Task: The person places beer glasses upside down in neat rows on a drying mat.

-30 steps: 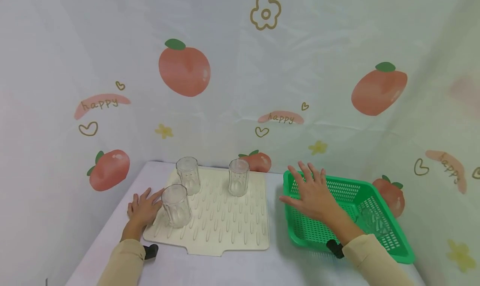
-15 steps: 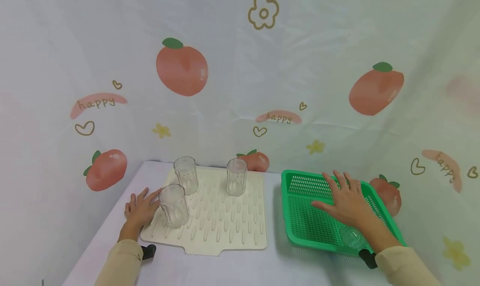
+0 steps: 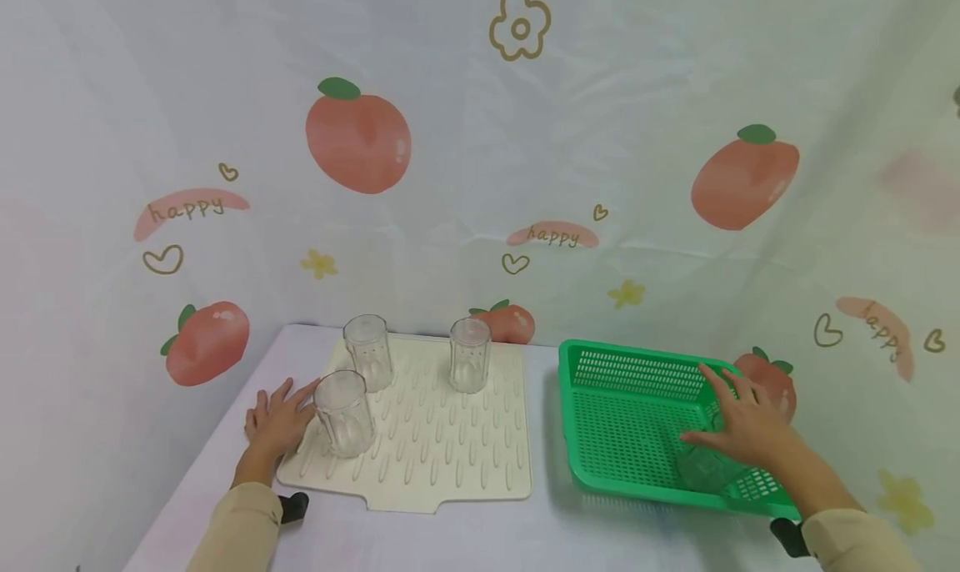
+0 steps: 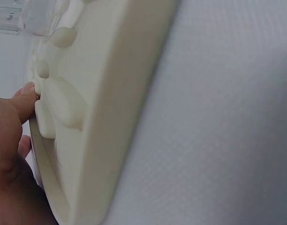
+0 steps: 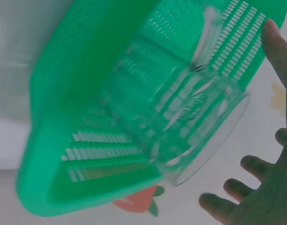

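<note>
In the head view my right hand point(image 3: 750, 429) hovers over the right end of the green basket point(image 3: 626, 492), fingers spread and apart from any object. Beneath it a clear glass mug point(image 3: 702, 472) lies on its side in the basket; the right wrist view shows the glass mug point(image 5: 176, 112) larger, its handle facing up. My left hand point(image 3: 277, 422) rests at the left edge of the cream draining tray point(image 3: 450, 439), fingers extended beside the front glass point(image 3: 345, 418). The left wrist view shows the thumb point(image 4: 26, 101) against the tray rim.
Two more clear glasses stand upright on the tray's back part: a left glass point(image 3: 369, 355) and a right glass point(image 3: 469, 359). The tray and basket lie side by side on a white tabletop point(image 3: 547, 530). A printed curtain point(image 3: 450, 155) hangs close behind.
My right hand has moved right and down over the basket, from its left side toward the glass mug at the right end. The left hand has stayed by the tray.
</note>
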`<state>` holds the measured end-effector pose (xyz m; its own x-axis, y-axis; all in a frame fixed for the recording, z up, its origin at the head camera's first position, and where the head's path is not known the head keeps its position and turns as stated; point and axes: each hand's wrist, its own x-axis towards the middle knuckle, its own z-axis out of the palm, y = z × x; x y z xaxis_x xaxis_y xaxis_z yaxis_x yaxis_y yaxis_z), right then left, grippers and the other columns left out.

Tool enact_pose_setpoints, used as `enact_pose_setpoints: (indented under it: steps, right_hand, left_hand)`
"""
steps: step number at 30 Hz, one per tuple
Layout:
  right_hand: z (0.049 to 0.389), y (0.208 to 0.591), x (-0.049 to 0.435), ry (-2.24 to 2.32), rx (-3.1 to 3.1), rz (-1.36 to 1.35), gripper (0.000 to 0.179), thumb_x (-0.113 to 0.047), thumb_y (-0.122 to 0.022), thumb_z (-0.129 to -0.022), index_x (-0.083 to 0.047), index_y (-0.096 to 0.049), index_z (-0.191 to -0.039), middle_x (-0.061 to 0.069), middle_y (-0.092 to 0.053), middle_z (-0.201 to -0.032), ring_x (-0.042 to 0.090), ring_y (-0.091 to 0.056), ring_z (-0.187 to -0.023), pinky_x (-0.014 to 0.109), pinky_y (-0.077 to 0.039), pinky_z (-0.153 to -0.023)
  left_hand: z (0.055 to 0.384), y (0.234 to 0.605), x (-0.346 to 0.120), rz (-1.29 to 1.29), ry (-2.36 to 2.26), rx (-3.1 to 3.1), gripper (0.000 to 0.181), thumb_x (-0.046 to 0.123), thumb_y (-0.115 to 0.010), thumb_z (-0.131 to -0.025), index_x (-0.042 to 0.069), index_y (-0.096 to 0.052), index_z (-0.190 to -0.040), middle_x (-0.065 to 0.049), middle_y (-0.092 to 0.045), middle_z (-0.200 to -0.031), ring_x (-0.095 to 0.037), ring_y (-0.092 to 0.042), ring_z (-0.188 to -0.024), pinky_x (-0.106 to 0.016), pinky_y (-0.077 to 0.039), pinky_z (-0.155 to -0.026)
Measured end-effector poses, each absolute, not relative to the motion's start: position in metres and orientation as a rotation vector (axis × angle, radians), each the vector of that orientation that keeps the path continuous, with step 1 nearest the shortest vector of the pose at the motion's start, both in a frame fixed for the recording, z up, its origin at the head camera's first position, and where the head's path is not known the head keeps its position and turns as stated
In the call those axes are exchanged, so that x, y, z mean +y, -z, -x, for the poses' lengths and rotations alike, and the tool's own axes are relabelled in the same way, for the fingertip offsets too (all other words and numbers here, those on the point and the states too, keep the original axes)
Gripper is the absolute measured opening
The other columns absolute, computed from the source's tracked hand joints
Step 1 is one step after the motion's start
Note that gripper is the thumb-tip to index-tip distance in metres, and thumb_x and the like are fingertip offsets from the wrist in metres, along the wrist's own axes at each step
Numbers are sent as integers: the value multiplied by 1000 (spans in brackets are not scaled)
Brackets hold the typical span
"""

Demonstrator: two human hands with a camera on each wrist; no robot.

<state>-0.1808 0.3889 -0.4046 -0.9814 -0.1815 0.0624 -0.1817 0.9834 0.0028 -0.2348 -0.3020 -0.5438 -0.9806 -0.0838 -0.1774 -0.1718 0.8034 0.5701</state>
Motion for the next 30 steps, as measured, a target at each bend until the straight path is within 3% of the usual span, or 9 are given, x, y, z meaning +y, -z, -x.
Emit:
enact_pose_setpoints:
  steps: [6,11,15,20,25,30]
  right_hand:
    - [177,409,402,-144,-3108,-273,123,-58,-84,-73,-8,-14,-160,45,-35,-145,72,-36,-128,90,-19,-99]
    - [176,411,407,-163,-3162,-229,121,-55,-84,-74,-10,-12,-161,45,-35,-142,69,-37,-127,85,-41,-86]
    - [176,413,409,-206,-3196,-211,116,-51,-84,-77,-4,-16,-159,48,-31,-140,70,-45,-120,75,-51,-76]
    - [177,418,411,-175,-3202,-226,101,-46,-82,-81,4,-29,-150,50,-31,-138,68,-55,-110,71,-53,-77]
    - [179,419,411,-146,-3209,-263,80,-44,-80,-84,5,-46,-138,51,-38,-131,67,-54,-111,72,-52,-79]
    - [181,413,410,-199,-3288,-230,64,-42,-79,-85,2,-57,-126,46,-46,-121,56,-62,-100,68,-54,-78]
  left_hand:
    - [233,543,-304,209,-929,2846,52,30,-41,-107,16,-37,-157,-27,-4,-168,-63,18,-148,-80,11,-112]
    - [232,541,-302,205,-930,2833,53,31,-41,-108,16,-35,-158,-27,-2,-168,-63,19,-148,-79,11,-113]
    - [232,540,-299,186,-943,2844,53,30,-41,-107,15,-36,-158,-28,-3,-167,-64,19,-148,-80,11,-112]
    - [232,540,-297,171,-941,2864,52,27,-41,-106,14,-37,-157,-29,-5,-167,-66,18,-147,-81,11,-111]
    - [232,541,-300,187,-938,2866,52,27,-41,-106,14,-38,-156,-29,-4,-166,-65,17,-147,-81,11,-111]
    - [233,543,-301,183,-938,2859,52,27,-41,-107,14,-37,-157,-29,-4,-167,-65,18,-147,-81,11,-111]
